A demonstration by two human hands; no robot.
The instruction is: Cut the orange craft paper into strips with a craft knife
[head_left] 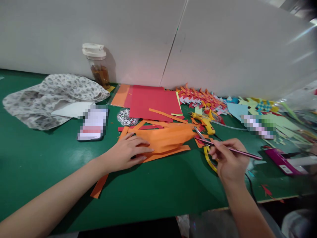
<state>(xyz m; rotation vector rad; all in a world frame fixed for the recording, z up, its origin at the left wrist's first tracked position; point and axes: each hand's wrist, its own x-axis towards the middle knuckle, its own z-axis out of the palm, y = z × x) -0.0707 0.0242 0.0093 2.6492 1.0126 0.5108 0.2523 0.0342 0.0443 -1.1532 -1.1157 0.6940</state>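
Observation:
My left hand lies flat, fingers spread, on a crumpled sheet of orange paper in the middle of the green table. My right hand is closed in a pinch on a thin dark pencil, which points left towards the orange paper's right edge. Yellow-handled scissors lie on the table just under my right hand. Loose orange strips trail from the paper towards the table's near edge.
Red paper sheets lie behind the orange one, with a yellow glue gun and folded paper shapes to their right. A phone, a patterned cloth and a lidded jar sit at the left. A purple device lies at the right.

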